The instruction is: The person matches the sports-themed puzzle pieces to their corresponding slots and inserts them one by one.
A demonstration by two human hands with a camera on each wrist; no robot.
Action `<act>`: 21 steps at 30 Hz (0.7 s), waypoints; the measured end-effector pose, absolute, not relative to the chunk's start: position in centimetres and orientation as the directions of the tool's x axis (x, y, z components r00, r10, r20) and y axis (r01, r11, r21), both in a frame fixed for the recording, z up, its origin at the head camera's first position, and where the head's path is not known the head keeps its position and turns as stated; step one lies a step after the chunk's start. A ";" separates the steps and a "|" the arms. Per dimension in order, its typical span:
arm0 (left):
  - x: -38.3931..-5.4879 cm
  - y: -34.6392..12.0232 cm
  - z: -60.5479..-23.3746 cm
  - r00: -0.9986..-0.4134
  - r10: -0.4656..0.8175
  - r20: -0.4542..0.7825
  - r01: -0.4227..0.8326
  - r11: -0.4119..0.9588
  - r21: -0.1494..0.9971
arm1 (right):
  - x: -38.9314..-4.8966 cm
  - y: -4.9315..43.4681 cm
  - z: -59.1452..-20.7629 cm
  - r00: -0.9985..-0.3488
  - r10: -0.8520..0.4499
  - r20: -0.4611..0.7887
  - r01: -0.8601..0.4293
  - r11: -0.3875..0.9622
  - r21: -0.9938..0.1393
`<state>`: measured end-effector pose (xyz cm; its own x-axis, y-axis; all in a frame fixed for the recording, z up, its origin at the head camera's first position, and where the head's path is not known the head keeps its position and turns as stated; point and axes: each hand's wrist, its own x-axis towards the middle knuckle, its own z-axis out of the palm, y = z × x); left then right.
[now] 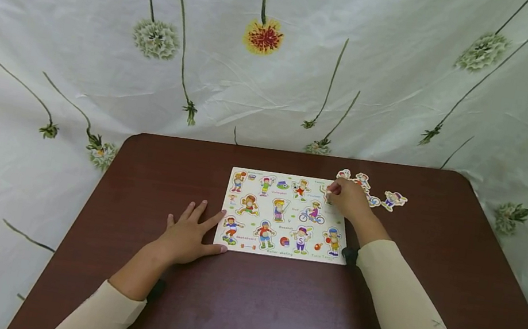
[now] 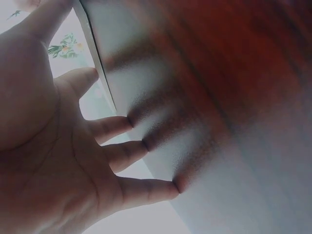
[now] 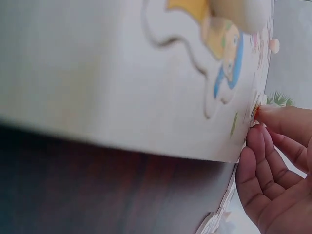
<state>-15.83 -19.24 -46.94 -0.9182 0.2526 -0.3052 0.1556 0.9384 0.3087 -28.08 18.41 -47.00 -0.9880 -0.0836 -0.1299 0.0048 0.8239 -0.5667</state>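
Observation:
A white puzzle board [image 1: 287, 254] with cutout figures of children at sports lies on the table. My left hand [image 1: 186, 237] is spread flat at its lower left, with thumb and index fingertip at the board's edge. In the left wrist view, the other fingertips [image 2: 158, 189] touch the tabletop. Over the board's upper right corner, my right hand [image 1: 349, 197] pinches a small puzzle piece [image 3: 257, 112] between thumb and fingers, low at the board's surface. The hand hides most of that piece. A blue-capped figure piece [image 3: 229, 61] sits in its cutout near the right wrist.
Several loose puzzle pieces [image 1: 362, 180] lie beyond the right hand, by the board's far right corner. One figure piece [image 1: 393, 201] lies apart, farther right. The dark brown table [image 1: 260, 309] ends at a white flower-print cloth [image 1: 285, 98] behind it.

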 end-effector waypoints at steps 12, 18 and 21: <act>-15.8 -19.3 -47.0 -0.919 0.252 -0.303 0.157 0.939 0.305 | -28.4 18.5 -47.2 -0.982 -0.103 -0.156 0.007 0.815 -0.579; -15.9 -19.3 -47.1 -0.919 0.248 -0.305 0.154 0.940 0.303 | -28.5 18.6 -47.1 -0.982 -0.099 -0.162 0.016 0.809 -0.588; -15.8 -19.3 -47.0 -0.919 0.246 -0.307 0.149 0.940 0.306 | -28.4 18.6 -47.1 -0.981 -0.099 -0.165 0.020 0.800 -0.599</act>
<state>-15.84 -19.28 -47.04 -0.9194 0.2457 -0.3071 0.1492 0.9404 0.3056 -28.42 18.55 -47.12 -0.9813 -0.0987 -0.1651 0.0204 0.8001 -0.5995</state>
